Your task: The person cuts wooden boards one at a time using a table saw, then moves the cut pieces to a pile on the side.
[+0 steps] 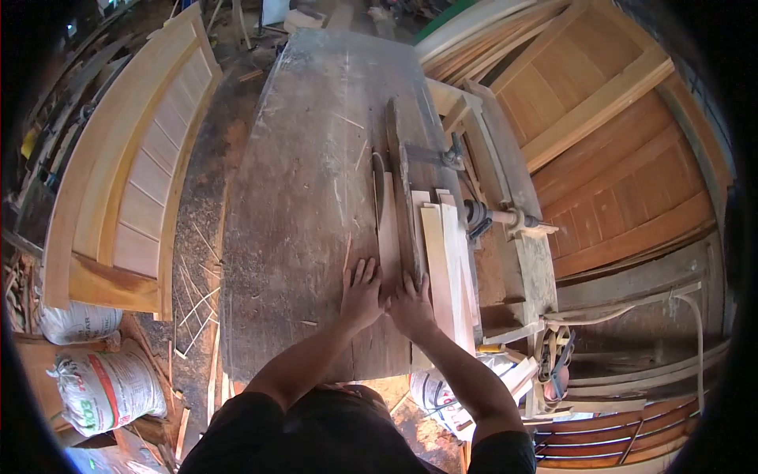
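Observation:
A pale wooden strip (390,229) lies lengthwise on the worn wooden saw table (292,205). Its far part runs beside a round saw blade (379,178) that stands up through the tabletop. Along the strip's right side runs a dark wooden fence (404,205). My left hand (362,296) rests flat, fingers spread, against the left side of the strip near its close end. On the right, my right hand (411,306) lies with fingers stretched forward over the strip's end and the fence. The two thumbs nearly meet, and the hands hide the strip's near end.
Several cut strips (444,253) are stacked right of the fence. A clamp (452,154) sits at the fence's far part; a shaft with a pulley (497,216) is beyond the table's right edge. Panelled doors (158,158) lean left, more at right. White sacks (110,391) stand lower left.

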